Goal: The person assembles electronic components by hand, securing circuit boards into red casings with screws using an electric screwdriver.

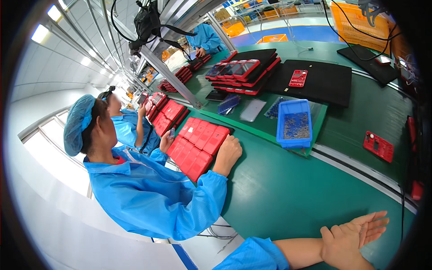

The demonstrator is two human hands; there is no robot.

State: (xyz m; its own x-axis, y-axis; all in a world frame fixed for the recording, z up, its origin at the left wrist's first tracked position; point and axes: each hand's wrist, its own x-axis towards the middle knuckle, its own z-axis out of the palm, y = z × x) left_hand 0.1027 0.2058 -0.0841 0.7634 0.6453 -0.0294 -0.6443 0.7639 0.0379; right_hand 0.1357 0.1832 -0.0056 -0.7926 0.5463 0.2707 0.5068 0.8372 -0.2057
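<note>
My left hand (pixel 374 226) reaches in over the green worktable from the lower edge, its fingers stretched out to the right and slightly apart. Some tiny grey specks show at its palm, too small to name. My right hand (pixel 343 246) comes from the lower right and lies across my left wrist (pixel 318 249), fingers curled round it. Farther up, a red plastic housing (pixel 378 146) with cut-outs lies on a dark green surface. A blue bin (pixel 294 143) holding many small metal screws stands left of that housing.
At left a co-worker in blue (pixel 148 193) handles red cases (pixel 198 141) in a tray; another person sits beyond. Black mats, stacked red-framed devices (pixel 236 69) and a red part (pixel 298 78) lie farther back. A metal rail (pixel 355 171) edges the table; a cable hangs at right.
</note>
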